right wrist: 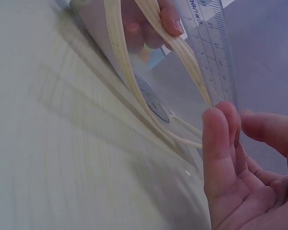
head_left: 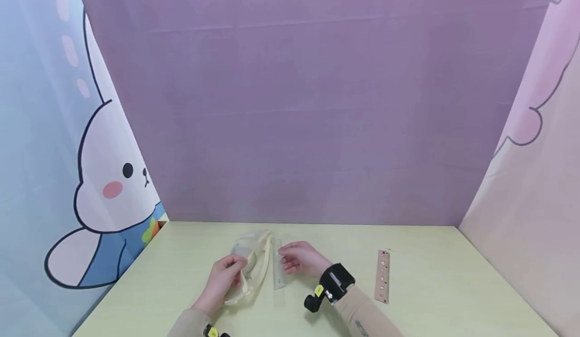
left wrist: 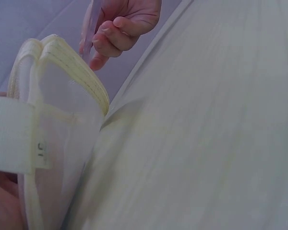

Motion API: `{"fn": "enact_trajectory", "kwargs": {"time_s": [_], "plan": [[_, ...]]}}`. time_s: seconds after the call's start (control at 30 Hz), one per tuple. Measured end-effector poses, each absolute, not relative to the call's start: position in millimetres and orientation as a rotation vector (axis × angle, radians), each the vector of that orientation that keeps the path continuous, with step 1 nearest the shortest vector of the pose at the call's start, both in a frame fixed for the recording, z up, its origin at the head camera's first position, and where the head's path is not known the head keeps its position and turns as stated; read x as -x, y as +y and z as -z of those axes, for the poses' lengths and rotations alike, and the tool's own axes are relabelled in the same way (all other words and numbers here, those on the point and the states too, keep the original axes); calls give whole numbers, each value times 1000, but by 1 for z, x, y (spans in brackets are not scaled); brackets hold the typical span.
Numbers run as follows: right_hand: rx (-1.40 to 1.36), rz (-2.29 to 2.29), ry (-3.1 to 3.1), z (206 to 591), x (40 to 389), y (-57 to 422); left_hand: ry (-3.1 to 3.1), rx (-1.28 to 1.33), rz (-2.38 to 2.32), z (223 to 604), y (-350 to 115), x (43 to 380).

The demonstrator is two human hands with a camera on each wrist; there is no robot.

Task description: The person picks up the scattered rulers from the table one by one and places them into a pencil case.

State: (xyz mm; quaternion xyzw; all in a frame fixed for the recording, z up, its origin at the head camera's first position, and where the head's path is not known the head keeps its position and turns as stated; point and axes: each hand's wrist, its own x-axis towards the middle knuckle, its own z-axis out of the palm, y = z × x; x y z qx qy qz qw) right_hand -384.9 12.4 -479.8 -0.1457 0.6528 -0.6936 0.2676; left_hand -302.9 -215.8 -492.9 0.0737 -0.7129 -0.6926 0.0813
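My left hand (head_left: 222, 277) grips the near side of a see-through mesh pouch (left wrist: 62, 105) with cream edging, and its mouth gapes toward the right. Through the mesh a round, grey, disc-like thing (right wrist: 153, 103) shows inside. A clear plastic ruler (right wrist: 204, 40) with printed scale marks is pinched between the thumb and fingers of my right hand (head_left: 304, 259). The ruler stands right beside the pouch's open edge, overlapping it in the right wrist view. A white fabric tab (left wrist: 12, 134) sticks out from the pouch near the left hand.
On the right part of the pale table (head_left: 435, 276) lies a pink ruler (head_left: 382, 276) with cut-out holes. A purple cloth (head_left: 308, 125) hangs behind the table. Printed curtains (head_left: 113, 256) close off both sides.
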Motion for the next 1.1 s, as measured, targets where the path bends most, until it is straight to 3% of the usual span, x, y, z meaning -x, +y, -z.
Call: {"fn": "enact_trajectory", "kwargs": {"time_s": [1.1], "plan": [[389,1766,1987,473,394,-39,-2141,-221,2061,496,-217,305]]}}
